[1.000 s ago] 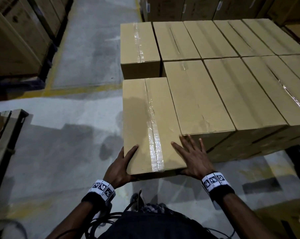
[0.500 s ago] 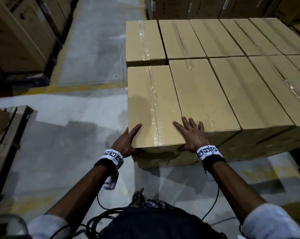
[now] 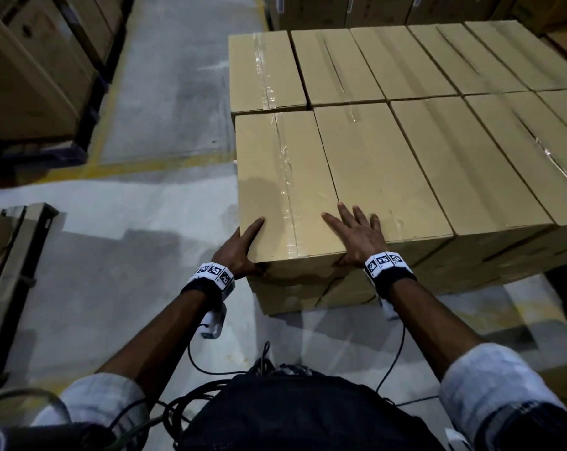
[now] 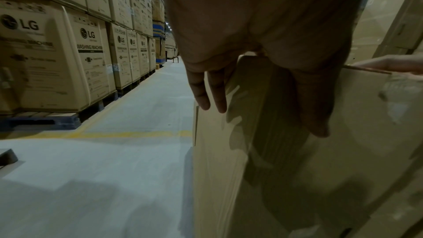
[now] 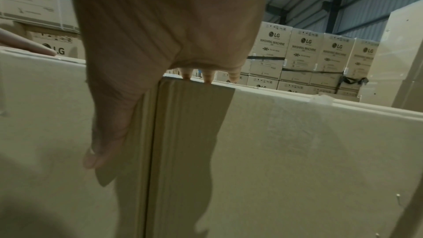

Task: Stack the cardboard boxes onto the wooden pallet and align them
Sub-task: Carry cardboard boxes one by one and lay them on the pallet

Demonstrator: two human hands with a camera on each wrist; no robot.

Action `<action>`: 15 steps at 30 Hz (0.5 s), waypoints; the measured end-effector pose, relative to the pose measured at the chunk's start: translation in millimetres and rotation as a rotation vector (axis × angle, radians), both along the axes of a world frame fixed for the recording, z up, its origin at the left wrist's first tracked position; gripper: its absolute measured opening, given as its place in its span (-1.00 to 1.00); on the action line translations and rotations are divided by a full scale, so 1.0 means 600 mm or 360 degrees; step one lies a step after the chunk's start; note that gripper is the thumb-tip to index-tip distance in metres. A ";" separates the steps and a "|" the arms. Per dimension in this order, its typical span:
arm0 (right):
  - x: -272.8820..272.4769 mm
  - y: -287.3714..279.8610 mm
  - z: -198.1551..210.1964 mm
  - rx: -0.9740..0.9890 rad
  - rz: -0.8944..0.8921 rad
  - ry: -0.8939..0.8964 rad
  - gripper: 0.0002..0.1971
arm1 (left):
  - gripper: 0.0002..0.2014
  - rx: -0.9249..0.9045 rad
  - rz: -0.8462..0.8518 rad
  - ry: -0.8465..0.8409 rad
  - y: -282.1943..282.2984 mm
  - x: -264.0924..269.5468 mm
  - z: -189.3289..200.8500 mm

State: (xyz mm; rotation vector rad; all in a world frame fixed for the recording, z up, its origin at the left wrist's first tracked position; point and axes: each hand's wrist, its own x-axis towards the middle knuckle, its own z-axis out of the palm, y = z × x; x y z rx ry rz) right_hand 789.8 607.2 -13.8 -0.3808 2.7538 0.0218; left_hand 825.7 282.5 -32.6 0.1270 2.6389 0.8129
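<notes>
Both hands rest on the near-left cardboard box of the stack's top layer. The left hand wraps its near-left corner, thumb on top; the right hand lies flat, fingers spread, over the seam with the neighbouring box.

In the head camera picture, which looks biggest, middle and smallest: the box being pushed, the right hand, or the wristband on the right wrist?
1. The pushed box, largest by far.
2. The right hand, spread flat on it.
3. The right wristband, smallest, though not much smaller than the hand.
</notes>
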 end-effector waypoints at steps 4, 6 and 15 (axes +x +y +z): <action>-0.010 0.003 0.003 0.0030 0.0022 -0.0009 0.37 | 0.28 -0.0022 -0.0010 0.0007 0.002 -0.008 0.001; -0.014 0.003 0.004 0.0047 0.0025 -0.0013 0.37 | 0.29 -0.0031 -0.0014 0.0013 0.003 -0.013 0.001; -0.020 0.003 0.001 0.0025 0.0025 -0.0023 0.37 | 0.31 -0.0022 0.0001 0.0018 0.004 -0.019 -0.002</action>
